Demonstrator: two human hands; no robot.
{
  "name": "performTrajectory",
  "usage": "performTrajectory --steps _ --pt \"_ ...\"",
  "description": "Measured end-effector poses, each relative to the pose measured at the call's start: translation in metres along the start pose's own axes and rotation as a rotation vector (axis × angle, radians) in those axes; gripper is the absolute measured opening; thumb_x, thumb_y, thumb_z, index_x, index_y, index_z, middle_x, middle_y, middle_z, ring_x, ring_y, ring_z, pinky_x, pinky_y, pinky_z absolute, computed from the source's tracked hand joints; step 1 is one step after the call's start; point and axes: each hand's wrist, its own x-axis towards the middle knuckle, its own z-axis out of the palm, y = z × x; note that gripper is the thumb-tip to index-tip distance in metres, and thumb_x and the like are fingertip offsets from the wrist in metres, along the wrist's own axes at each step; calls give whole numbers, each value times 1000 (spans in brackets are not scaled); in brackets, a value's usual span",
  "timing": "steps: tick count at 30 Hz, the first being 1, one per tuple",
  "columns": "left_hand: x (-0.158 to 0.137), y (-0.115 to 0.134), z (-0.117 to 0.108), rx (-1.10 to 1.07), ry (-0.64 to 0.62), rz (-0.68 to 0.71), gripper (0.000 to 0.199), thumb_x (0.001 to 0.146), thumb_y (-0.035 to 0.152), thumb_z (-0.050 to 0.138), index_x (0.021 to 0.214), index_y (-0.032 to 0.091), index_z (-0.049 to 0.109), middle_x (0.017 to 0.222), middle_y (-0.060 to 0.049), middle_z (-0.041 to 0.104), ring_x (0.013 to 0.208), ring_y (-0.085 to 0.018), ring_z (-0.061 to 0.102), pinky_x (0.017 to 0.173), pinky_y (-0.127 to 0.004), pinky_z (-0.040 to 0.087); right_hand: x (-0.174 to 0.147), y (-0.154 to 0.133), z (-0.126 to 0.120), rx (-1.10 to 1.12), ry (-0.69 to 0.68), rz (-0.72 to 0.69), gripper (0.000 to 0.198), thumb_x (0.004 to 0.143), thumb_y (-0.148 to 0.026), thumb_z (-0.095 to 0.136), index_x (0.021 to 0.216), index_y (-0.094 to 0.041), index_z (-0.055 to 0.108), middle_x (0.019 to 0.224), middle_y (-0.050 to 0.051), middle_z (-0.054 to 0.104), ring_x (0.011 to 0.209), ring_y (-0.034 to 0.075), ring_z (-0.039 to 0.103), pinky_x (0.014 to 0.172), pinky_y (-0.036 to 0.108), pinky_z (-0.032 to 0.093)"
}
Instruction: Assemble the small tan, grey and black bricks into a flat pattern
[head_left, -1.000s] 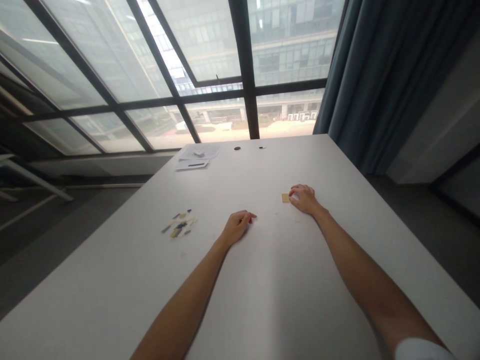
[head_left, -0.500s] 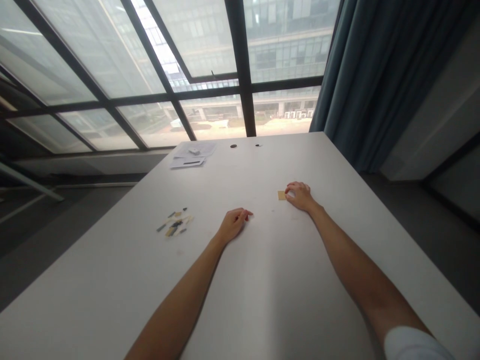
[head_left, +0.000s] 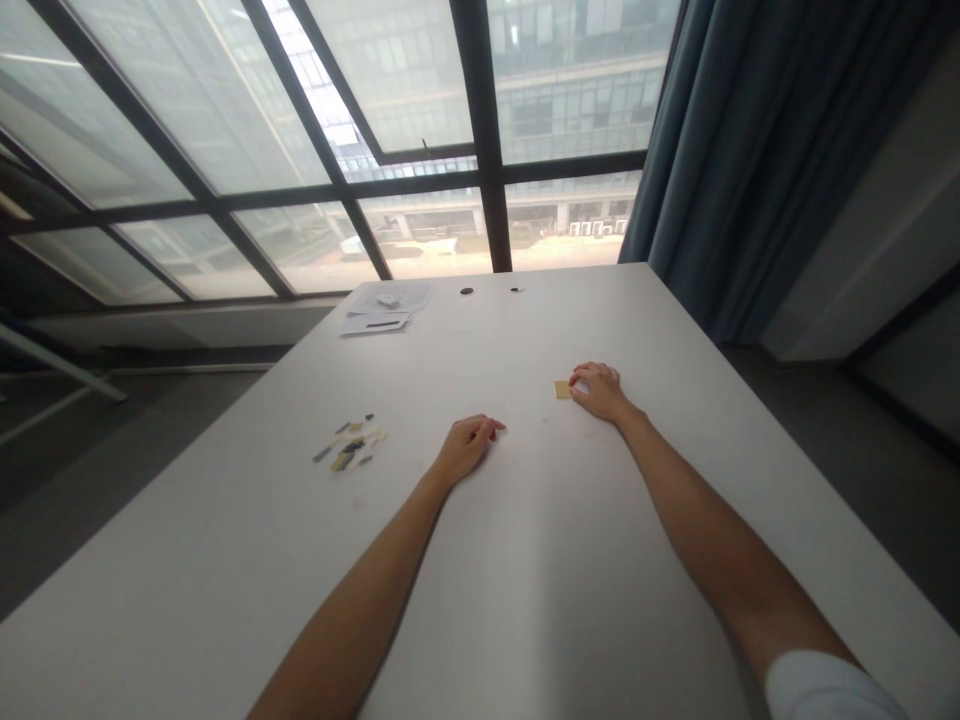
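Note:
At the right of the table's middle, my right hand (head_left: 598,390) has its thumb and fingers closed on the right edge of a small tan studded building plate (head_left: 562,389). The plate lies flat, its right part hidden by the fingers. My left hand (head_left: 470,445) rests on the table to the left and nearer to me, its fingers curled in and the index finger reaching slightly forward. Whether anything is inside those fingers is hidden. Further left lies a loose pile of small building pieces (head_left: 349,449) in tan, grey and dark colours.
The white table (head_left: 465,620) runs up to a large framed window (head_left: 491,180). Papers (head_left: 375,325) with small items on them lie at its far left, and a dark round spot (head_left: 466,291) is near the far edge. A blue curtain (head_left: 720,180) hangs at the right.

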Motion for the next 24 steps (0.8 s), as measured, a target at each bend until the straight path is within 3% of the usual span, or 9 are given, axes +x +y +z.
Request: performTrajectory --steps 9,14,20,24 --pt "0 2 0 13 7 -22 55 100 51 36 93 15 77 75 -4 67 68 -15 57 69 -27 43 1 0 0 45 18 5 14 81 -32 62 90 -23 70 117 6 69 113 27 54 104 48 31" --pt "0 -2 0 -5 12 -15 54 100 51 36 95 16 77 75 -4 67 70 -16 58 70 -27 43 2 5 2 127 113 47 19 80 -26 55 96 -21 66 107 7 70 107 26 58 105 48 35" --pt "1 -9 3 -15 51 -12 56 100 52 35 93 15 77 75 -4 67 72 -16 59 74 -27 44 13 -7 -38 378 422 45 28 83 -28 50 106 -18 62 111 12 68 102 24 62 95 41 47" --pt "3 -13 5 -22 73 -26 58 99 54 34 93 15 76 75 -5 67 72 -17 59 73 -28 44 11 -46 -61 488 441 66 30 87 -32 47 109 -18 61 113 13 68 90 21 63 75 32 51"
